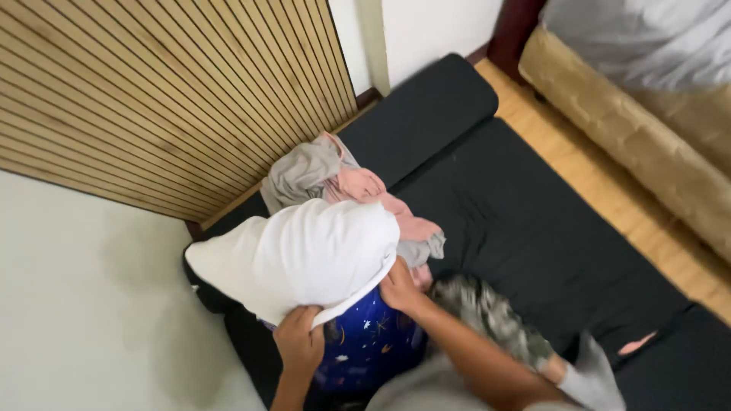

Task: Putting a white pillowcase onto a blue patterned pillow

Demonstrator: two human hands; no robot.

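Pillow (304,255) on mattress (533,228), clothes heap (343,183) just behind, slatted panel (152,91) beyond

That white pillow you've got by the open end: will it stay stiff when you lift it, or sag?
The white pillow will probably sag: it already bulges and droops past both hands. It looks light for its bulk. The loose case edge under the left hand may slip.

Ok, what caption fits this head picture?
Both hands grip a white pillow over a black mattress.
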